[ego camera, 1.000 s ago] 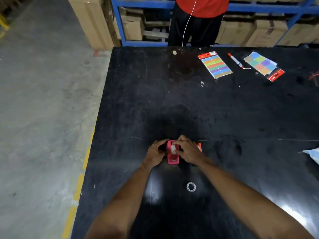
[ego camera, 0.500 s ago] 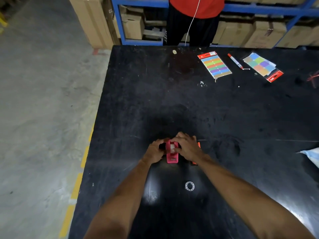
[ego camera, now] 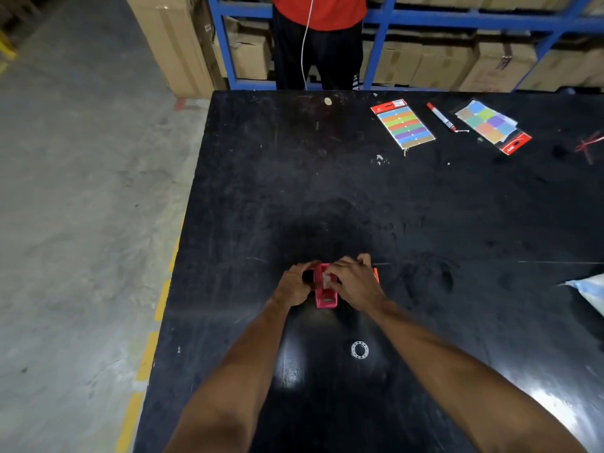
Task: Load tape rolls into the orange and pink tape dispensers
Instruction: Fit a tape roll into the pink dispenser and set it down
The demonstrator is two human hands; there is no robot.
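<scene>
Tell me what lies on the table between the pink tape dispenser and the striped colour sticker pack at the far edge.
In the head view, only bare black table separates the pink tape dispenser from the striped sticker pack.

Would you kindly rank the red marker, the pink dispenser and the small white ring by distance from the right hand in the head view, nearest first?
1. Pink dispenser: touching the right hand, held between both hands.
2. White ring: on the table, just nearer the camera than the hand.
3. Red marker: far across the table, toward its far right edge.
</scene>
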